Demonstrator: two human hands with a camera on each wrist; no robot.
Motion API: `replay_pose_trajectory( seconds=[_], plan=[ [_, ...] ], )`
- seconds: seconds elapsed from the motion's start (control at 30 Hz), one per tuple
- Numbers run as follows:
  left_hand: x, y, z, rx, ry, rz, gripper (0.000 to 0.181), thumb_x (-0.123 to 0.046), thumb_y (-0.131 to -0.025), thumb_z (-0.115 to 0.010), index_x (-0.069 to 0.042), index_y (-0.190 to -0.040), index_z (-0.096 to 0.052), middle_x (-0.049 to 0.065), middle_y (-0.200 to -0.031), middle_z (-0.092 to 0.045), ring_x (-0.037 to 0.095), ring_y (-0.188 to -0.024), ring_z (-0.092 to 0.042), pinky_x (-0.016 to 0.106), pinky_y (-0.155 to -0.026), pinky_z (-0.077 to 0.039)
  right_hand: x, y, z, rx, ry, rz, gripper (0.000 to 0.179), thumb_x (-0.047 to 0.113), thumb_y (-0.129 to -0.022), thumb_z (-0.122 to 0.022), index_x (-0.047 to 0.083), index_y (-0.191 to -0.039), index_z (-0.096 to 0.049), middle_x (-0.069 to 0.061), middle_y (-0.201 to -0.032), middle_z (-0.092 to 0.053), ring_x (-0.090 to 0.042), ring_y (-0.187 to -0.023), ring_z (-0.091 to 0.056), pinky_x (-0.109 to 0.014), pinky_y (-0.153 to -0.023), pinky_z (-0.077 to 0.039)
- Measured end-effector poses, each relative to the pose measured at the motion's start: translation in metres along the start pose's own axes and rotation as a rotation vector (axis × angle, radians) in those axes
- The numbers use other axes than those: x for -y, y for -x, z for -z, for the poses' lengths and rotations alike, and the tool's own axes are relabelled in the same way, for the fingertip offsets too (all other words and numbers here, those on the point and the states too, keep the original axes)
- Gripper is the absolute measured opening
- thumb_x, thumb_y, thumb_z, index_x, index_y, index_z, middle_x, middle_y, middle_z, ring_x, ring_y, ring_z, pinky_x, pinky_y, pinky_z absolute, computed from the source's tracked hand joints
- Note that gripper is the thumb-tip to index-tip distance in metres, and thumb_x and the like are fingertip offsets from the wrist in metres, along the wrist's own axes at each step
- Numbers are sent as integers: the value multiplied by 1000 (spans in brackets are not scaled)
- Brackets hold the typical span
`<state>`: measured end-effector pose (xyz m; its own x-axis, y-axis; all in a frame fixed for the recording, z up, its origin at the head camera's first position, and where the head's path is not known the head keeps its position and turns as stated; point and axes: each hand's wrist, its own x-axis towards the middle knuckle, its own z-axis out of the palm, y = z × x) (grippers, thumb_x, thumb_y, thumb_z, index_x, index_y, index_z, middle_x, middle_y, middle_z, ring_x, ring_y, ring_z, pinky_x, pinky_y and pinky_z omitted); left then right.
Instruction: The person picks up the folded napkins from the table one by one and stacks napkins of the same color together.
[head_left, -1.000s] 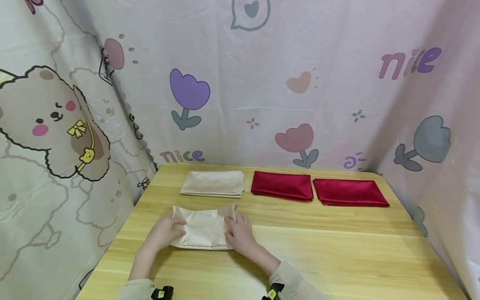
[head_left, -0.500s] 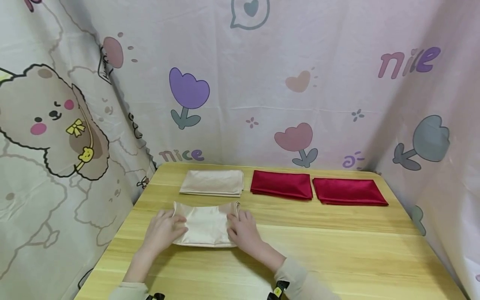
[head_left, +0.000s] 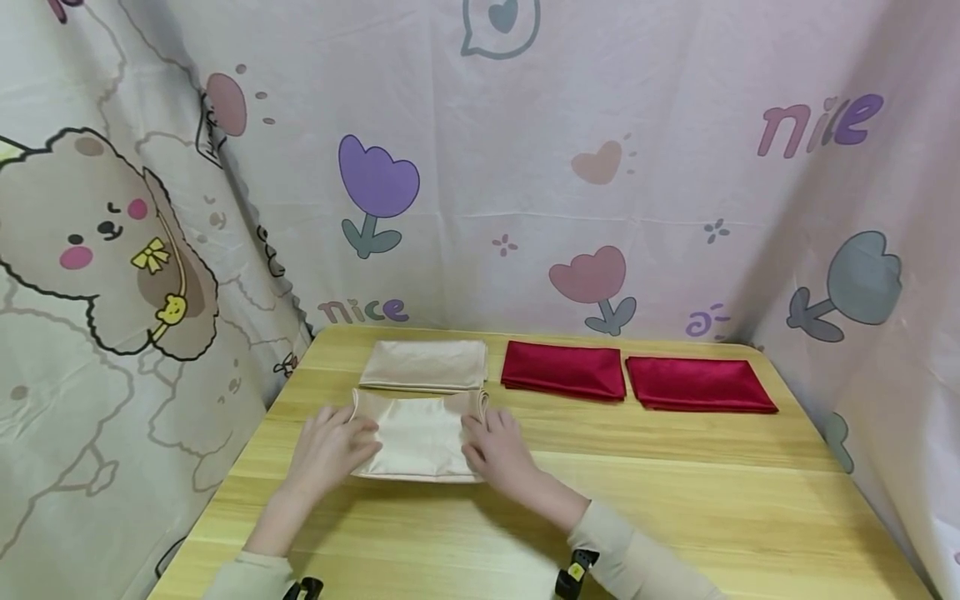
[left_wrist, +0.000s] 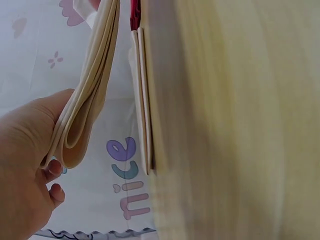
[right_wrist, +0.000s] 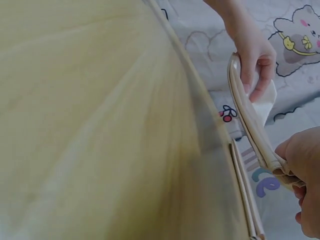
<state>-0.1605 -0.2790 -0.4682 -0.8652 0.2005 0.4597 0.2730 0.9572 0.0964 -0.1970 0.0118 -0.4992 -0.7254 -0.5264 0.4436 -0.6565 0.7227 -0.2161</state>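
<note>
In the head view, a folded cream satin cloth (head_left: 422, 437) is held by both hands at its two short ends. My left hand (head_left: 330, 446) grips the left end and my right hand (head_left: 504, 450) the right end, thumbs on the near face. Both wrist views show this cloth (left_wrist: 92, 75) edge-on and raised off the table, its layers loosely looped at the end by the left hand (left_wrist: 25, 155). Just behind it lies another folded cream cloth (head_left: 423, 365), flat on the table. The right wrist view has my right hand (right_wrist: 306, 172) pinching the stacked layers.
Two folded dark red satin cloths, a left one (head_left: 562, 370) and a right one (head_left: 701, 384), lie along the back of the wooden table (head_left: 675, 517). Patterned curtains (head_left: 480, 167) hang behind the table and at its sides.
Both hands have carried the held cream cloth away from the person and slightly right, up close to the cream cloth at the back. The other cloths have stayed put.
</note>
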Motion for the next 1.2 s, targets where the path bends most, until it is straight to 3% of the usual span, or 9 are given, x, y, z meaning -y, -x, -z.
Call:
replay_pose_trajectory(
  seconds=[0.23, 0.47, 0.63, 1.03, 1.2],
  plan=[
    [-3, -11, 4, -34, 0, -28, 31, -39, -70, -85, -23, -95, -75, -2, -89, -66, 19, -78, -44, 31, -68, -32, -8, -4, 9, -32, -3, 25, 43, 28, -91, -66, 8, -129, -62, -2, -86, -43, -17, -82, -30, -29, -73, -25],
    [-6, -22, 4, -29, 17, -29, 30, -39, -73, -83, -23, -96, -74, -2, -87, -63, 19, -80, -46, 32, -68, -34, -16, -6, 14, -21, -36, 22, 43, 28, -92, -65, 8, -131, -61, 0, -85, -37, -17, -83, -28, -30, -75, -24],
    [-5, -29, 4, -23, 29, -21, 30, -38, -73, -83, -21, -96, -75, -2, -86, -63, 18, -78, -45, 32, -68, -34, -19, -11, 18, -56, -64, 46, 41, 25, -91, -67, 7, -128, -62, 0, -84, -37, -17, -81, -26, -30, -74, -22],
    [-2, -47, 1, -15, 61, -9, 29, -37, -73, -84, -22, -96, -75, 5, -103, -69, 24, -86, -49, 36, -72, -36, -28, -21, 16, -156, -15, 75, 41, 24, -86, -72, 7, -123, -66, -2, -84, -37, -15, -81, -22, -27, -72, -17],
    [1, -50, -2, 2, 39, -3, 27, -38, -74, -82, -24, -96, -75, 4, -104, -69, 24, -86, -50, 36, -72, -36, -30, -24, 14, -156, 31, 75, 41, 26, -87, -71, 9, -124, -66, -1, -83, -38, -15, -80, -24, -25, -71, -16]
  ],
)
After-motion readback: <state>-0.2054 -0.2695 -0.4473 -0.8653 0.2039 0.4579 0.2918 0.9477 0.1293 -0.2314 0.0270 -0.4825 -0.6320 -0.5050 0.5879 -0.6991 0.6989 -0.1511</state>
